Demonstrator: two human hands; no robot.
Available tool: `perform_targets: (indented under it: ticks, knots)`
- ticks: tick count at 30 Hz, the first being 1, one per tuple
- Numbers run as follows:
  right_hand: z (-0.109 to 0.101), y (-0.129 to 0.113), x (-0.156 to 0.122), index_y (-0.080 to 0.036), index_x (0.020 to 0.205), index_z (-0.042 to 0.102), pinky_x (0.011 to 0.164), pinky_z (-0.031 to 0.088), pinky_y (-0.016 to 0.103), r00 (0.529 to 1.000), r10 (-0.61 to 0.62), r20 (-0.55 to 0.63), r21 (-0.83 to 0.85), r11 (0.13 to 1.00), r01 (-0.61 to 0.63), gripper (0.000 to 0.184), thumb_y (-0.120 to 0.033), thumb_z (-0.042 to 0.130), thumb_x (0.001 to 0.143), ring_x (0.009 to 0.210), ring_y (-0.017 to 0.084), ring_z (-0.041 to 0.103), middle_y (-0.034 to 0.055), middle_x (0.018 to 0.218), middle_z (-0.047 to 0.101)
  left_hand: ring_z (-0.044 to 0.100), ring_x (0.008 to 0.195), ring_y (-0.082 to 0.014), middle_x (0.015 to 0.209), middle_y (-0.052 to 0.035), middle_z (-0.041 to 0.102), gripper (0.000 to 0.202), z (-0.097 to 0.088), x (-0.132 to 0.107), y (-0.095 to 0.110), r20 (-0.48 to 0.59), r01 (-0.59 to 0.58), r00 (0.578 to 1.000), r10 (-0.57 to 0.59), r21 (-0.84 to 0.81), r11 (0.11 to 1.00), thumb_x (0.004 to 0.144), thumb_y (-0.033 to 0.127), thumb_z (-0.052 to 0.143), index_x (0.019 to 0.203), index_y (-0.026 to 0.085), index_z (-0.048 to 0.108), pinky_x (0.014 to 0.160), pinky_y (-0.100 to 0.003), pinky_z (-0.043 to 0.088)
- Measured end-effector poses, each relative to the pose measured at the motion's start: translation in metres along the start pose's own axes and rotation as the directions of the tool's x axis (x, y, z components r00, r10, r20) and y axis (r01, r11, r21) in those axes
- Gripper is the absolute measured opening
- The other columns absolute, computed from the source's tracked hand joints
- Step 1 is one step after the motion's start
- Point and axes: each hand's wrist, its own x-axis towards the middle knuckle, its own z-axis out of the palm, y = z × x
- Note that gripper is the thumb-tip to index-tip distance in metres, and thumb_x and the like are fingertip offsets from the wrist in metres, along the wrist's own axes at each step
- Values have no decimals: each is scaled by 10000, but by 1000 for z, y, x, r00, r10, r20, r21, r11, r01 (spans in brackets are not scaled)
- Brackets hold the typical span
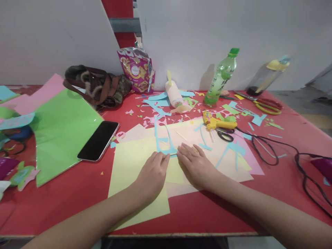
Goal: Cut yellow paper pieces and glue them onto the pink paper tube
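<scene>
My left hand (153, 174) is closed, its thumb and fingers pressed together at the left end of a narrow paper strip (173, 154). My right hand (195, 164) lies palm down with its fingers stretched out, the fingertips touching the strip's other end. Under both hands are overlapping sheets, a yellow sheet (129, 173) and pale pink paper (230, 166). Just beyond my left fingers lies a light-blue paper cutout (157, 136) with thin curved arms. Other blue cut strips (237, 148) lie right of my right hand.
A yellow glue gun (219, 122) with a black cord rests beyond the sheets, beside black-handled scissors (225, 135). A green bottle (220, 81), snack bag (137, 71) and paper-wrapped roll (173, 93) stand behind scattered scraps. At left are a phone (98, 141) and green sheet (62, 128).
</scene>
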Motion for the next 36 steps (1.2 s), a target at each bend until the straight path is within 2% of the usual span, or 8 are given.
perform_targets:
  ticks: [7,13,17,26,32,36]
  knots:
    - [3,-3,-1,-97,1187,482,939,280,523,1000,26,2,-28,999,-26,441,-110,389,756,1192,317,378,161,1214,526,499,762,-210,815,-107,523,305,0,1,0,-4,-1,1000,1,-6,1000,874,114,241,1044,84,492,654,-377,473]
    - [2,-5,-2,-93,1138,535,936,293,489,999,14,-44,-80,997,-18,393,-122,393,773,1166,308,405,142,1174,564,483,1042,-259,1076,-177,530,280,2,-1,1,-40,-14,999,15,39,999,851,87,285,1007,77,519,839,-429,456]
    - [2,-6,-2,-98,1115,552,936,294,492,999,17,-51,-88,996,-22,367,-115,392,785,1177,305,395,136,1160,574,464,1113,-275,1153,-189,531,315,6,-3,2,-16,-12,1000,14,104,994,840,79,287,1046,62,525,897,-451,421]
    - [0,-5,-1,-98,1069,558,913,337,477,999,20,-33,-20,1000,-20,328,-117,402,781,1148,305,411,153,1204,528,480,1124,-246,1143,-149,578,352,1,-4,2,21,-24,1000,22,93,995,824,65,300,1083,58,539,988,-457,303]
    - [-2,-1,3,-84,1026,551,879,369,462,997,8,-78,55,998,-3,275,-126,377,818,1099,295,434,174,1149,539,526,1060,-221,1102,-147,597,365,0,0,0,9,-14,1000,14,53,998,792,38,319,1089,48,532,1002,-459,279]
    - [-1,0,4,-98,1033,535,852,382,435,998,-1,-64,97,995,7,268,-119,370,823,1048,264,456,163,1100,552,541,1033,-228,1085,-159,600,363,0,1,0,0,-27,1000,27,47,999,785,32,323,1083,36,531,997,-474,280]
